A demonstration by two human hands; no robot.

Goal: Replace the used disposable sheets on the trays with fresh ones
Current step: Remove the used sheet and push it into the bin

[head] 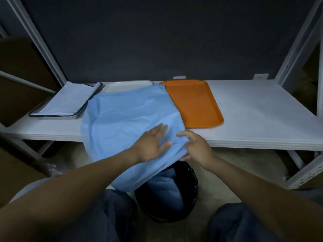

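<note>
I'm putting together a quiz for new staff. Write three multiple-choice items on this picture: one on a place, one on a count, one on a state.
1. Where is the black bin? A on the shelf; B below the shelf's front edge; C behind the shelf.
2. How many trays lie on the shelf? A one; B two; C three.
3. What is the right hand doing? A gripping the blue sheet's edge; B resting flat on the shelf; C lifting a tray.

Answers:
1 B, it stands on the floor under the edge.
2 C, there are a metal tray, a white tray and an orange tray.
3 A, its fingers curl round the sheet's edge.
</note>
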